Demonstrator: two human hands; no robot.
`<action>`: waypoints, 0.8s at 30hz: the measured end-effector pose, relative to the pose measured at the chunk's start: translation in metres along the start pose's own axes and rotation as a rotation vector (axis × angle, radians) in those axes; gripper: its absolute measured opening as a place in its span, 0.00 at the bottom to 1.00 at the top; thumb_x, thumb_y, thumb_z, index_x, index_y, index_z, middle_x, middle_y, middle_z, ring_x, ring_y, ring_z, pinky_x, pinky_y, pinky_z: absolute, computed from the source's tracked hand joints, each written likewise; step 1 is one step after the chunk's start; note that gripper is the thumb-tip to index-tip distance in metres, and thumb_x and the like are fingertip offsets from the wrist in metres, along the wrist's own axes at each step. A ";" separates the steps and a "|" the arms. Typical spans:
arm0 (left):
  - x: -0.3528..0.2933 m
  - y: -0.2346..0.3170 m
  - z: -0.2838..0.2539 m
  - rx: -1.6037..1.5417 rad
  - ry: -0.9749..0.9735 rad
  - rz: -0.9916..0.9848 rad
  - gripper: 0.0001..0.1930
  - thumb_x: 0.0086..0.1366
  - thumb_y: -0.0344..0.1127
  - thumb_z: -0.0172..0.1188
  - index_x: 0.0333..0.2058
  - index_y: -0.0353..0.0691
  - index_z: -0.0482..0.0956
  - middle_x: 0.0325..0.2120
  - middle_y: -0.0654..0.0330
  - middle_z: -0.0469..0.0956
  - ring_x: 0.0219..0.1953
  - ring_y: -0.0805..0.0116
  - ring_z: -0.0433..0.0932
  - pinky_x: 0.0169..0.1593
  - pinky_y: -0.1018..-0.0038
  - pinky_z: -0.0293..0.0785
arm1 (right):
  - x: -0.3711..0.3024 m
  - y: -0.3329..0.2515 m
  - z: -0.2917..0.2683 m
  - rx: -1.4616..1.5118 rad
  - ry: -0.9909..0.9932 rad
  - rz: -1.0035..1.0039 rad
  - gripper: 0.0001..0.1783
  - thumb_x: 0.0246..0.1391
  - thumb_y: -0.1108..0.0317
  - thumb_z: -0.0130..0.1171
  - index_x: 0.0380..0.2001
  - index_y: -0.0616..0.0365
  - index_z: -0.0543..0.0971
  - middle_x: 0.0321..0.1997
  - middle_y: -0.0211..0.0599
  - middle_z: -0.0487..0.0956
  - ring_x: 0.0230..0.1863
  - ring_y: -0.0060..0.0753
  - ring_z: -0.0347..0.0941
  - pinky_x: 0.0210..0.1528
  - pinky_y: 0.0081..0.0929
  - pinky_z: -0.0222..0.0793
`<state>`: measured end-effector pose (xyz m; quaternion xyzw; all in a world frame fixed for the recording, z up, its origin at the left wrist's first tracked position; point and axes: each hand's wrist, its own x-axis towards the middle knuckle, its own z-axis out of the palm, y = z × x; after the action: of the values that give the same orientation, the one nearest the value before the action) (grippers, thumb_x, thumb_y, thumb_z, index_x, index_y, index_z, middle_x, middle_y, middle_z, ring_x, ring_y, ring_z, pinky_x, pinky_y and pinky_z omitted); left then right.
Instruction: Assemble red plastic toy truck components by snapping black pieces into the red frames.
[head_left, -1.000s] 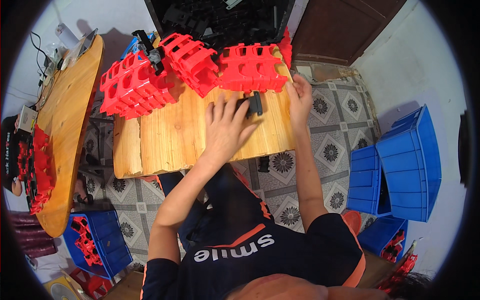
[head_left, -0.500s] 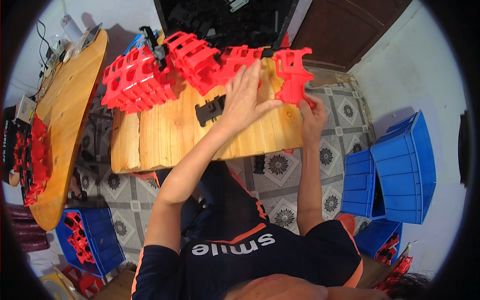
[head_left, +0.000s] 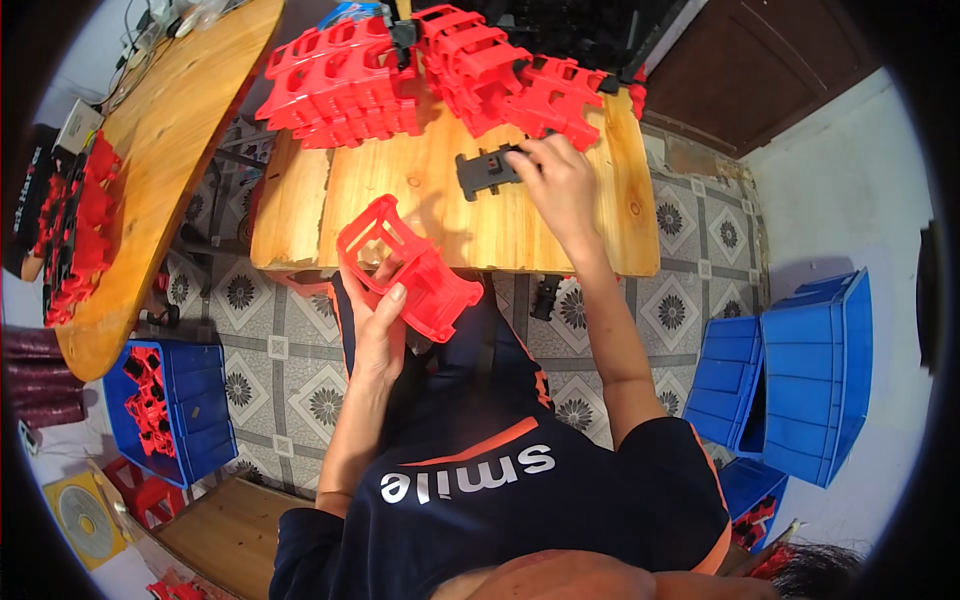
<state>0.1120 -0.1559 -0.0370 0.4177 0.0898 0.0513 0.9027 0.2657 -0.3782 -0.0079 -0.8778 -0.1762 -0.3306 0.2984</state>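
In my left hand (head_left: 375, 325) is a red plastic frame (head_left: 432, 290) with cut-out windows, tilted near the table's front edge. The fingers are wrapped round its side and reach through an opening. My right hand (head_left: 562, 190) is over the table, its thumb and fingers closed on the right end of a flat black plastic part (head_left: 488, 171). That part lies on the wood or very close to it. Behind it, stacks of similar red plastic frames (head_left: 340, 85) stand along the back of the wooden table (head_left: 320, 215).
A black crate (head_left: 590, 30) stands behind the table. Another wooden table (head_left: 190, 130) on the left bears red and black parts (head_left: 85, 230). Blue bins (head_left: 815, 375) stand on the right, and a blue bin (head_left: 205, 410) with red parts sits on the left floor.
The red frame has passed from my right hand to my left and come nearer my body. My right hand has moved left onto the black part. The view has shifted too.
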 end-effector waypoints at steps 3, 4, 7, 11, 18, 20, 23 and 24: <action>-0.004 0.016 -0.008 0.026 0.018 0.021 0.53 0.54 0.30 0.68 0.70 0.54 0.38 0.60 0.48 0.61 0.62 0.53 0.64 0.62 0.55 0.64 | 0.004 -0.008 0.040 -0.332 -0.178 -0.186 0.13 0.43 0.59 0.70 0.27 0.57 0.81 0.29 0.37 0.76 0.34 0.42 0.74 0.37 0.41 0.65; -0.003 0.018 -0.012 0.012 0.026 0.025 0.52 0.55 0.28 0.67 0.69 0.52 0.39 0.59 0.48 0.62 0.61 0.54 0.65 0.62 0.57 0.64 | 0.000 -0.003 0.053 -0.369 -0.177 -0.205 0.14 0.42 0.58 0.70 0.29 0.56 0.82 0.30 0.37 0.76 0.35 0.42 0.73 0.37 0.42 0.64; -0.001 0.028 -0.035 0.009 0.049 0.036 0.51 0.55 0.27 0.66 0.69 0.50 0.40 0.59 0.48 0.63 0.60 0.55 0.66 0.62 0.60 0.65 | -0.010 -0.009 0.043 -0.133 -0.195 -0.144 0.14 0.42 0.61 0.69 0.32 0.57 0.82 0.31 0.36 0.75 0.35 0.42 0.73 0.37 0.40 0.65; 0.004 0.043 -0.056 -0.105 -0.032 -0.066 0.53 0.56 0.27 0.67 0.70 0.48 0.37 0.60 0.49 0.63 0.62 0.56 0.65 0.63 0.60 0.63 | -0.018 -0.085 -0.033 0.449 -0.354 -0.159 0.16 0.40 0.73 0.68 0.37 0.58 0.81 0.33 0.35 0.75 0.35 0.42 0.72 0.39 0.34 0.67; 0.004 0.052 -0.056 -0.069 -0.100 -0.098 0.61 0.52 0.29 0.72 0.70 0.49 0.30 0.64 0.52 0.58 0.64 0.59 0.61 0.64 0.62 0.60 | -0.023 -0.154 -0.021 0.482 -0.453 -0.598 0.20 0.36 0.74 0.69 0.38 0.61 0.80 0.35 0.34 0.74 0.36 0.37 0.72 0.39 0.34 0.67; 0.003 0.051 -0.054 -0.076 -0.116 -0.075 0.62 0.51 0.29 0.73 0.70 0.49 0.29 0.63 0.52 0.58 0.65 0.59 0.60 0.64 0.62 0.60 | -0.026 -0.155 -0.017 0.459 -0.474 -0.579 0.24 0.33 0.77 0.71 0.41 0.60 0.81 0.36 0.35 0.75 0.37 0.39 0.72 0.39 0.34 0.68; 0.001 0.055 -0.051 -0.064 -0.134 -0.059 0.62 0.51 0.29 0.73 0.70 0.48 0.29 0.64 0.51 0.58 0.65 0.59 0.60 0.65 0.62 0.60 | -0.027 -0.161 -0.013 0.442 -0.465 -0.608 0.18 0.38 0.74 0.68 0.38 0.62 0.79 0.34 0.35 0.73 0.36 0.37 0.71 0.40 0.33 0.68; 0.000 0.056 -0.052 -0.064 -0.142 -0.067 0.62 0.51 0.29 0.73 0.70 0.48 0.29 0.64 0.51 0.57 0.65 0.58 0.60 0.65 0.62 0.59 | -0.027 -0.162 -0.013 0.444 -0.467 -0.610 0.18 0.38 0.74 0.68 0.38 0.62 0.79 0.34 0.35 0.73 0.36 0.37 0.71 0.40 0.33 0.68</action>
<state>0.1007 -0.0809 -0.0275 0.3880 0.0380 -0.0058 0.9209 0.1578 -0.2664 0.0471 -0.7514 -0.5566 -0.1506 0.3209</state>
